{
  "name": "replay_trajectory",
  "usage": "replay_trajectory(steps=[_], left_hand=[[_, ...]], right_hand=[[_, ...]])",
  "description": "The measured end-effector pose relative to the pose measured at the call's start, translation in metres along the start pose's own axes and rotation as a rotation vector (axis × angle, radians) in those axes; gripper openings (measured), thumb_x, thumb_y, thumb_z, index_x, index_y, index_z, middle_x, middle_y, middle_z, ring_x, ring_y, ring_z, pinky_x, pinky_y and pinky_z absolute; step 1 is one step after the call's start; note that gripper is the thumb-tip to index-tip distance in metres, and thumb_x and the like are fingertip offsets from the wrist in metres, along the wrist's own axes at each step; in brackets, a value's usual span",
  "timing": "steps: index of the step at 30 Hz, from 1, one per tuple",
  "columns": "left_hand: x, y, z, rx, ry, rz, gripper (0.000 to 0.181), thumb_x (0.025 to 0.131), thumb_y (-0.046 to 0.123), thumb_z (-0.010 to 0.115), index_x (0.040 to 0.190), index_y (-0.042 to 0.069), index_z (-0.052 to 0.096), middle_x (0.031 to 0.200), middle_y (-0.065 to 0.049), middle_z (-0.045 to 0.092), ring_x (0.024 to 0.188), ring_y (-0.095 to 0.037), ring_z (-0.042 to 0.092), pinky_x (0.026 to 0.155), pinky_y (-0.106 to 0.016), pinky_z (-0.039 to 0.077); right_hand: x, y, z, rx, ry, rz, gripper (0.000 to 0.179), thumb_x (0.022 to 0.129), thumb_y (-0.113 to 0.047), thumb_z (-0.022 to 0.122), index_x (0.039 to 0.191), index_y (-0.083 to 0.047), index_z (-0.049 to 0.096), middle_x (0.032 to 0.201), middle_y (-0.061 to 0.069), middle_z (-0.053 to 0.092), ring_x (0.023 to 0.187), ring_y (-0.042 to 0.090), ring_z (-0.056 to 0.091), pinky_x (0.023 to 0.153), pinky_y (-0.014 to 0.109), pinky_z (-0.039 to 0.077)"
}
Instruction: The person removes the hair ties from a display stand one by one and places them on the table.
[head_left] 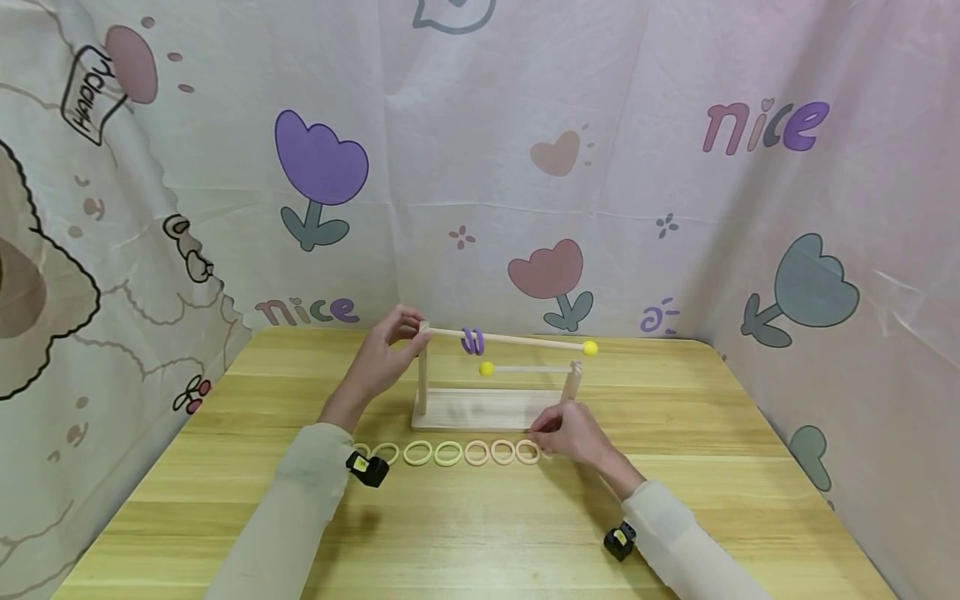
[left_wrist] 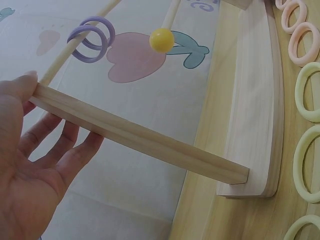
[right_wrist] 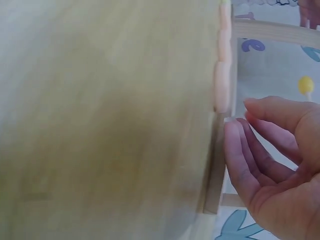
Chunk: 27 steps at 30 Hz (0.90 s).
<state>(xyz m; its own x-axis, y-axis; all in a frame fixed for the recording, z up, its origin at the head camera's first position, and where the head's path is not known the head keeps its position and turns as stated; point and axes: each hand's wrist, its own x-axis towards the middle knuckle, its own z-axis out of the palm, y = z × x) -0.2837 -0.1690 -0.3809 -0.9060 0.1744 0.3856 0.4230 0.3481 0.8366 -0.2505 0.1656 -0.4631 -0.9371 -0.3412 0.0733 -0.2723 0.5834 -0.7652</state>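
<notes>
The left hand (head_left: 384, 357) is gripping the top of the left post (left_wrist: 140, 132) of a wooden stand, its thumb pressing near the upper end and its other fingers resting against the side. From that grip an upper rod (head_left: 528, 341) is running rightward, carrying two purple rings (left_wrist: 104, 47) close to the left hand and ending in a yellow ball (head_left: 590, 348) above the right hand. The right hand (head_left: 573, 431) is holding nothing, its fingers bending loosely and a gap showing at the thumb. It is hovering just beside the rightmost pink ring (right_wrist: 222, 90) and the base (head_left: 487, 410) (whether it is touching either, one cannot tell). Beyond the right hand, the right post (head_left: 572, 383) is supporting a lower rod (head_left: 528, 369), whose yellow end ball (head_left: 487, 369) is pointing toward the left hand. On the table (head_left: 487, 533), nearer the viewer than the base, rings are lying in a row between the hands: pink ones toward the right, yellow-green ones (left_wrist: 299, 162) toward the left wrist.
</notes>
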Motion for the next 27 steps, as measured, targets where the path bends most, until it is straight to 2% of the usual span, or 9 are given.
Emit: replay_trajectory(steps=[8, 16, 19, 21, 22, 24, 25, 27], left_hand=[[-0.001, -0.001, -0.001, -0.001, 0.000, -0.005, 0.024, 0.103, 0.026, 0.064, 0.122, 0.013, 0.056, 0.115, -0.011, 0.064, 0.115, -0.031, 0.066, 0.087, -0.029, 0.057], [-0.001, -0.001, 0.000, 0.001, -0.003, -0.003, 0.026, 0.103, 0.026, 0.064, 0.123, 0.011, 0.056, 0.117, -0.014, 0.064, 0.115, -0.032, 0.066, 0.086, -0.027, 0.057], [0.000, -0.002, 0.000, -0.001, -0.005, -0.009, 0.027, 0.103, 0.026, 0.064, 0.123, 0.011, 0.056, 0.117, -0.015, 0.064, 0.115, -0.033, 0.066, 0.086, -0.027, 0.057], [0.000, -0.002, 0.000, -0.002, -0.006, -0.009, 0.027, 0.103, 0.027, 0.064, 0.124, 0.011, 0.056, 0.117, -0.015, 0.064, 0.115, -0.033, 0.066, 0.086, -0.027, 0.056], [0.000, -0.002, 0.000, -0.003, -0.007, -0.008, 0.027, 0.103, 0.026, 0.064, 0.124, 0.011, 0.056, 0.117, -0.015, 0.064, 0.115, -0.033, 0.066, 0.086, -0.027, 0.056], [0.000, -0.001, 0.000, -0.006, -0.008, -0.003, 0.027, 0.103, 0.026, 0.064, 0.124, 0.010, 0.056, 0.117, -0.016, 0.064, 0.115, -0.033, 0.066, 0.086, -0.026, 0.056], [-0.001, -0.001, 0.000, -0.007, -0.007, -0.001, 0.027, 0.103, 0.025, 0.064, 0.124, 0.010, 0.056, 0.117, -0.016, 0.064, 0.115, -0.032, 0.066, 0.086, -0.025, 0.056], [-0.001, 0.000, 0.000, -0.007, -0.007, 0.001, 0.027, 0.103, 0.025, 0.064, 0.124, 0.010, 0.056, 0.117, -0.015, 0.064, 0.115, -0.032, 0.066, 0.086, -0.025, 0.056]], right_hand=[[0.004, -0.013, -0.005, -0.069, 0.130, -0.033, 0.005, 0.082, -0.005, 0.084, 0.084, -0.008, 0.079, 0.081, 0.005, 0.077, 0.068, 0.010, 0.063, 0.061, 0.018, 0.051], [0.009, -0.031, -0.010, -0.020, 0.236, -0.120, 0.007, 0.084, -0.008, 0.084, 0.083, -0.004, 0.078, 0.081, 0.008, 0.078, 0.070, 0.011, 0.069, 0.062, 0.017, 0.053], [0.012, -0.039, -0.011, -0.021, 0.269, -0.151, 0.008, 0.084, -0.010, 0.084, 0.084, -0.004, 0.078, 0.082, 0.008, 0.078, 0.071, 0.012, 0.070, 0.064, 0.022, 0.058], [0.014, -0.043, -0.011, -0.023, 0.289, -0.167, 0.008, 0.084, -0.010, 0.085, 0.085, -0.004, 0.079, 0.082, 0.008, 0.078, 0.071, 0.013, 0.071, 0.074, 0.032, 0.061], [0.015, -0.045, -0.011, -0.022, 0.299, -0.173, 0.008, 0.083, -0.010, 0.085, 0.085, -0.005, 0.079, 0.082, 0.007, 0.078, 0.071, 0.013, 0.072, 0.086, 0.037, 0.060], [0.016, -0.048, -0.011, -0.010, 0.313, -0.184, 0.007, 0.083, -0.008, 0.085, 0.085, -0.006, 0.079, 0.082, 0.008, 0.079, 0.071, 0.013, 0.072, 0.108, 0.053, 0.048], [0.017, -0.050, -0.011, -0.003, 0.322, -0.189, 0.007, 0.083, -0.008, 0.085, 0.085, -0.005, 0.079, 0.083, 0.008, 0.079, 0.071, 0.013, 0.073, 0.111, 0.058, 0.043], [0.019, -0.053, -0.011, 0.019, 0.332, -0.195, 0.007, 0.083, -0.008, 0.085, 0.086, -0.005, 0.079, 0.085, 0.009, 0.079, 0.071, 0.013, 0.073, 0.110, 0.057, 0.046]])
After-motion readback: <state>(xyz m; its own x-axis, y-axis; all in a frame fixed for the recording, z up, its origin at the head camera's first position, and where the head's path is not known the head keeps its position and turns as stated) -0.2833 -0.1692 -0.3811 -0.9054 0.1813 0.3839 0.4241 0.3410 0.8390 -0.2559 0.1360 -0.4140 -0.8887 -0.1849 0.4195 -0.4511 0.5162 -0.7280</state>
